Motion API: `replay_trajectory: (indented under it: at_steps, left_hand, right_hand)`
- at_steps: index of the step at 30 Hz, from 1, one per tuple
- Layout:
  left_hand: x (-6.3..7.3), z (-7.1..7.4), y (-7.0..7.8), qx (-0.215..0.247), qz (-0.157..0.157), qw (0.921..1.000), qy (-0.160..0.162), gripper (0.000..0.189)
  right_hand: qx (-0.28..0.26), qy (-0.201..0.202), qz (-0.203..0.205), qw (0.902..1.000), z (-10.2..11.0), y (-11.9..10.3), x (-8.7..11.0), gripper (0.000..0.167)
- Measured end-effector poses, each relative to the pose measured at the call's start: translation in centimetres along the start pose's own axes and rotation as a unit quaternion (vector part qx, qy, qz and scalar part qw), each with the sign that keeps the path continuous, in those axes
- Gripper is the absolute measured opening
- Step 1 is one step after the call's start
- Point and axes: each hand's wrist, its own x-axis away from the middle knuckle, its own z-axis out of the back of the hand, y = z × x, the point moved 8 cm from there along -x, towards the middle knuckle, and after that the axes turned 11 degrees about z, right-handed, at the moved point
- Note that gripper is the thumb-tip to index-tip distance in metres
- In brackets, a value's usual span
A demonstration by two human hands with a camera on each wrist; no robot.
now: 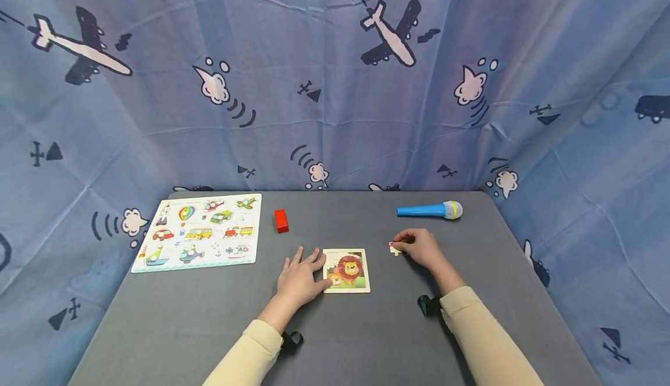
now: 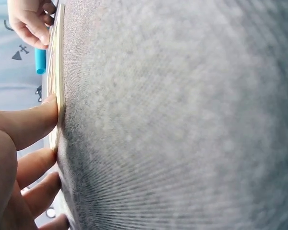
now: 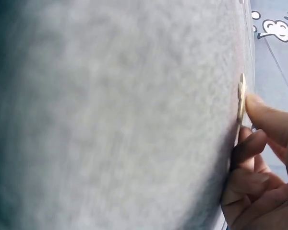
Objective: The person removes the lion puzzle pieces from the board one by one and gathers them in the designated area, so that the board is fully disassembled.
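A square wooden jigsaw puzzle [image 1: 348,272] with a lion picture lies flat near the middle of the table. Fingers spread, my left hand [image 1: 298,281] rests at its left side. In the left wrist view the thumb and a fingertip touch the edge of the puzzle board [image 2: 60,62]. To the right of the board, my right hand [image 1: 423,249] pinches a small pale puzzle piece [image 1: 394,250] with red on it, low over the table. Seen edge-on in the right wrist view, the piece [image 3: 242,98] has the thumb against it; its underside contact with the table is unclear.
A red block [image 1: 281,221] lies behind my left hand. At the back left is a large board [image 1: 204,232] with pictures of vehicles. A blue toy microphone [image 1: 429,210] lies behind my right hand. Printed blue cloth [image 1: 335,84] hangs around the grey table [image 1: 356,345].
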Motion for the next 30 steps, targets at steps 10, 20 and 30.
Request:
replay_trajectory:
  at_steps: [10,20,30]
  left_hand:
    - [0.0,0.1,0.2,0.005,0.004,1.0,0.002,0.069]
    - [0.1,0.2,0.0,0.008,-0.002,0.9999,0.009,0.07]
    - [-0.1,0.1,0.0,-0.005,0.004,1.0,0.0,0.069]
  right_hand:
    - [0.008,0.01,0.013,0.9998,0.6,-2.8,0.2,0.023]
    - [-0.035,0.007,0.041,0.9985,-1.0,-7.3,0.2,0.028]
    - [-0.054,-0.019,0.064,0.9963,-4.4,-10.6,0.7,0.024]
